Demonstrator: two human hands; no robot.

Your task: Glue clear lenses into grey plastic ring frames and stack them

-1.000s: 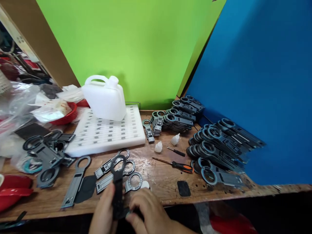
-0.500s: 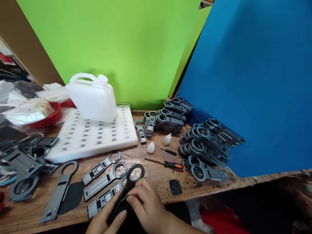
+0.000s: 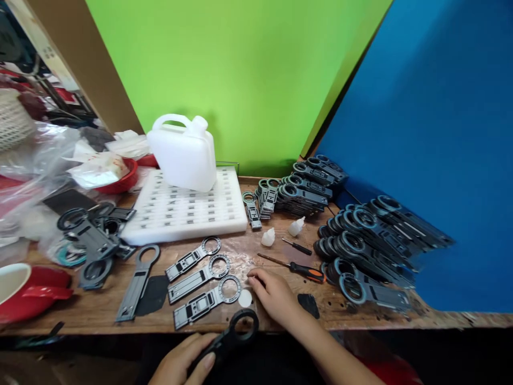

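Note:
My left hand (image 3: 182,361) is wrapped round a long black plastic piece with a ring end (image 3: 225,342), held at the table's front edge with its ring pointing to the right. My right hand (image 3: 276,297) is down on the table, thumb and fingertips pinched together; anything between them is too small to make out. Just left of it lies a small white disc (image 3: 245,298). Three grey ring-ended parts (image 3: 200,305) lie side by side to the left of that hand. Another grey part (image 3: 134,289) rests partly on a dark pad (image 3: 154,294).
An orange-black screwdriver (image 3: 306,271), a smaller screwdriver (image 3: 298,247) and two small white bottles (image 3: 268,237) lie beyond my right hand. Stacked ring-ended parts (image 3: 356,246) line the right side. A white jug (image 3: 184,155) stands on a foam tray (image 3: 184,230); a red cup (image 3: 44,294) sits left.
My right hand has left the black piece and moved up and right onto the table. The left hand keeps the piece, now lower and more level. The view has swung left.

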